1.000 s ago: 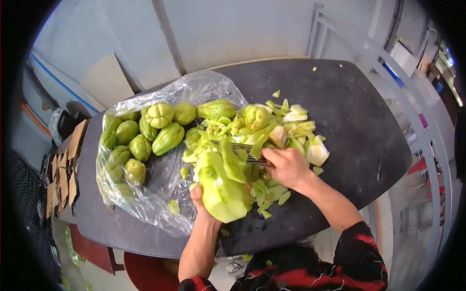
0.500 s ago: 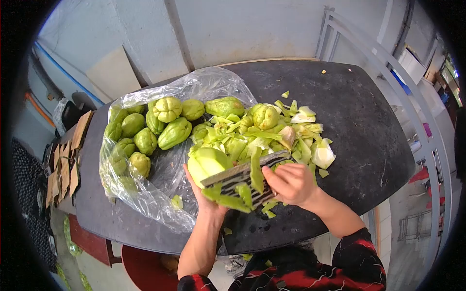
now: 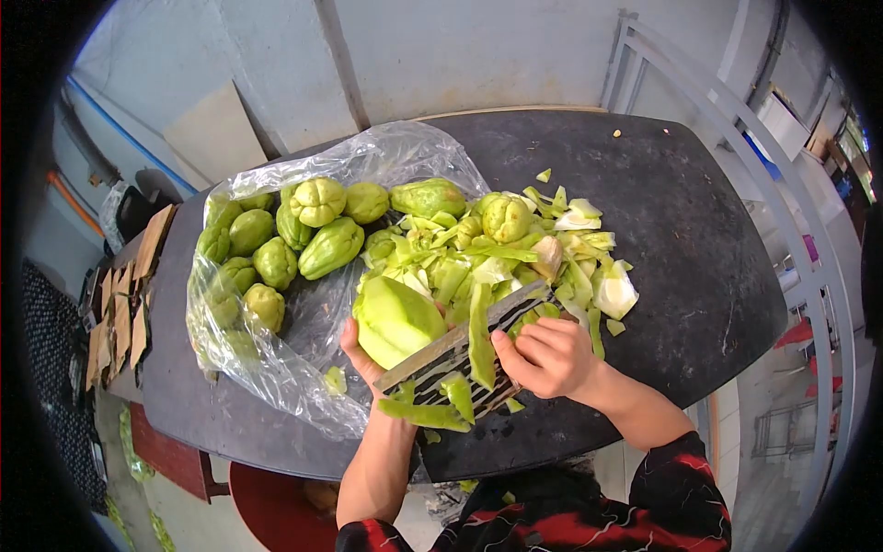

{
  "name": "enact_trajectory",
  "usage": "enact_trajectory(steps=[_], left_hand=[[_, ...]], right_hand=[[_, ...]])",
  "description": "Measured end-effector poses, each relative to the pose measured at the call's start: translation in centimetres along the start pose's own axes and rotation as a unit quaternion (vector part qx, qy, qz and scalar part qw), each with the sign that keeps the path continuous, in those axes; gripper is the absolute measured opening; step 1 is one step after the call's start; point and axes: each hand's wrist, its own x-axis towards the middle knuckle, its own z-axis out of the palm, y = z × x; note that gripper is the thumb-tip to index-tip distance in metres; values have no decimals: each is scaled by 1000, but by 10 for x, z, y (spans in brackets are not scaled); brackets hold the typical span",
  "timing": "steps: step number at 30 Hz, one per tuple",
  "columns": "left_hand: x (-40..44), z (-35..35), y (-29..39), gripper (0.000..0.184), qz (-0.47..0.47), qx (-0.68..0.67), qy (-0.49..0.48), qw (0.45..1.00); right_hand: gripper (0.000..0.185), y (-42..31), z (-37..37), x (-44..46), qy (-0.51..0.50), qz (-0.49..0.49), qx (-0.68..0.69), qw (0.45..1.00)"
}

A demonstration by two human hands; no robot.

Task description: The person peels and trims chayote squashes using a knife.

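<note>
Fingers [image 3: 541, 335] of your right hand [image 3: 561, 362] curled in snugly, thumb laid forward on the knife [image 3: 441, 361]; grip end hidden inside the fist. Stripes on the blade: slots or markings, can't tell. Your left hand [image 3: 368, 366]: half-curled, cupping the peeled fruit [image 3: 395, 317], thumb along its 9 o'clock side; remaining fingers out of sight behind fruit and blade, so their exact hold can't be read.

Fruit sits mid-table, between you and the peelings [image 3: 451, 276], with the knife across its 4–5 o'clock side. That side and the underside are covered; contact with the edge hard to judge. Long axis hard to fix: ridges slant roughly 11 to 5, the 5 end lost behind the blade. Knife's length clearer: 2 to 8, tip at 8, just in front of your left wrist. One long peel strip [image 3: 480, 345] stands across the blade, near 12 to 6; others cling toward the tip.

At 10, unpeeled fruits [image 3: 333, 248] in a clear bag [image 3: 308, 397]; the lowest ones blur through the plastic. Your sleeve [image 3: 676, 478], at 5, runs off below.
</note>
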Motion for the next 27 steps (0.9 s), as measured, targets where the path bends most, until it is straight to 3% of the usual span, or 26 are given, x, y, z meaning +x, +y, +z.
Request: enact_trajectory(steps=[5,12,14,16,20,21,24,27], left_hand=[[2,-5,-2,72,-6,7,-32,999],[-1,6,-8,79,6,47,2,999],[-2,5,-9,79,3,57,-11,998],[2,10,-10,77,82,93,44,991],[2,1,-4,80,59,83,-18,995],[1,0,-3,80,34,40,-81,995],[-3,5,-11,81,60,121,-23,991],[-3,-1,-11,87,33,91,-24,995]], right_hand=[[20,-3,2,2,13,4,-3,1000],[18,-7,-5,8,-4,-9,-5,1000],[19,3,0,3,0,39,15,999],[21,11,-2,0,-25,57,8,998],[20,2,-5,4,-25,56,8,998],[20,-1,-8,5,-26,47,3,999],[20,-6,-9,8,-23,31,-13,999],[25,11,2,-2,-24,90,13,996]])
